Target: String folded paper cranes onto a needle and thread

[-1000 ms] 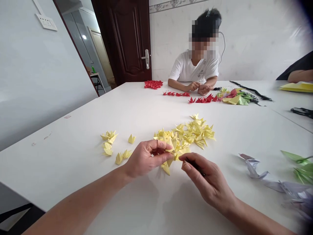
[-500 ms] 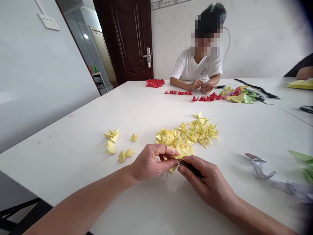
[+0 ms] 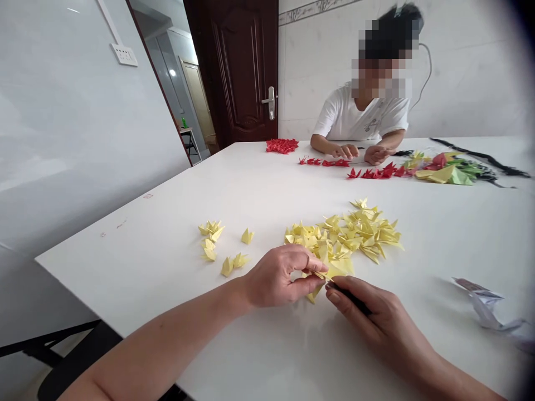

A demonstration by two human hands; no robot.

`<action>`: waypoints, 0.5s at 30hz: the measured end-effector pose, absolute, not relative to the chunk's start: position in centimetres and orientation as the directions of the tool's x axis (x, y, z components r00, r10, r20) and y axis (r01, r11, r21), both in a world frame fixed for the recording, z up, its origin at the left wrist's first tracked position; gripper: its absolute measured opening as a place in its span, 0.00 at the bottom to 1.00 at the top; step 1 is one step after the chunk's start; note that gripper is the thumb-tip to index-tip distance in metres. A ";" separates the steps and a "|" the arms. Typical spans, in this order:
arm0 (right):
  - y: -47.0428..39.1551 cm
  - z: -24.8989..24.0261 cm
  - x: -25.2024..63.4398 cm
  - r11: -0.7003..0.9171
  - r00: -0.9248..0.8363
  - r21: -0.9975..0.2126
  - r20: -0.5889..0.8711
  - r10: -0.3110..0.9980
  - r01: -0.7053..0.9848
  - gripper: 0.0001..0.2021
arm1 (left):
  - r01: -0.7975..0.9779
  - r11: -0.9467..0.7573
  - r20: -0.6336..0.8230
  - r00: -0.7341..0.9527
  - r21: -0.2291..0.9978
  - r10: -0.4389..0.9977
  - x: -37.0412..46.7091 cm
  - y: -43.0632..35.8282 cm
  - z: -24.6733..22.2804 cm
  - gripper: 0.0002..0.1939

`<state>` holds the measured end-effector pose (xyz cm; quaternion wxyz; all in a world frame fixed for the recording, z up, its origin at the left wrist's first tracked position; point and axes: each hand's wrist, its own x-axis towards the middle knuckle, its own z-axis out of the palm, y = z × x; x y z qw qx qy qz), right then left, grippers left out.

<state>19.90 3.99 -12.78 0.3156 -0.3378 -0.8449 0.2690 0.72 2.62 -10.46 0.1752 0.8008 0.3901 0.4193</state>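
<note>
White bench (image 3: 167, 223), flat support. Heap of yellow folded papers (image 3: 368, 228), just beyond left hand (image 3: 276, 278), presumably for short reach. Slim black tool (image 3: 355, 298) in right hand (image 3: 384, 317), gripped near tip, likely for control. Small yellow paper (image 3: 320, 274), pinched between left thumb and fingers, apparently for steadiness. Hands nearly meeting, forearms converging.
</note>
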 end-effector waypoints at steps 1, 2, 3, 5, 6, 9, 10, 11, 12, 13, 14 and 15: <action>4.0 -12.7 19.9 0.620 -0.573 -0.671 0.342 0.745 0.406 0.11 | 0.488 -0.625 0.537 0.327 0.609 0.778 0.7 2.7 -10.6 0.06; 3.9 -12.7 19.9 0.611 -0.573 -0.675 0.328 0.751 0.414 0.11 | 0.504 -0.605 0.532 0.300 0.616 0.792 0.6 2.7 -10.8 0.06; 3.9 -12.7 19.9 0.601 -0.573 -0.678 0.313 0.758 0.424 0.11 | 0.521 -0.577 0.522 0.266 0.629 0.810 0.5 2.9 -11.0 0.07; 3.9 -12.8 19.9 0.581 -0.573 -0.684 0.284 0.769 0.441 0.11 | 0.547 -0.524 0.495 0.214 0.653 0.842 0.2 3.2 -11.2 0.09; 3.9 -12.8 19.9 0.576 -0.576 -0.686 0.272 0.770 0.445 0.11 | 0.554 -0.514 0.489 0.207 0.655 0.847 -0.1 3.5 -11.2 0.10; 3.9 -13.0 19.9 0.571 -0.582 -0.678 0.254 0.772 0.462 0.11 | 0.588 -0.527 0.528 0.190 0.614 0.828 -1.5 4.2 -10.2 0.11; 4.0 -13.0 19.9 0.573 -0.584 -0.673 0.252 0.772 0.468 0.11 | 0.621 -0.512 0.539 0.166 0.594 0.826 -2.2 4.4 -9.6 0.11; 4.0 -13.1 19.9 0.576 -0.583 -0.668 0.253 0.772 0.472 0.11 | 0.669 -0.472 0.537 0.126 0.575 0.834 -3.0 4.5 -8.9 0.10; 4.0 -13.1 19.9 0.578 -0.581 -0.663 0.257 0.773 0.475 0.11 | 0.730 -0.397 0.511 0.075 0.557 0.856 -4.0 4.6 -8.2 0.09; 4.0 -13.2 19.9 0.582 -0.580 -0.660 0.263 0.771 0.475 0.11 | 0.798 -0.289 0.459 0.018 0.529 0.888 -5.0 4.6 -7.6 0.09; 4.0 -13.2 19.9 0.588 -0.582 -0.656 0.269 0.767 0.472 0.11 | 0.858 -0.163 0.390 -0.046 0.486 0.920 -6.1 4.6 -7.0 0.10; 4.0 -13.2 19.9 0.592 -0.583 -0.654 0.274 0.765 0.471 0.11 | 0.898 -0.043 0.305 -0.103 0.437 0.947 -7.1 4.5 -6.6 0.11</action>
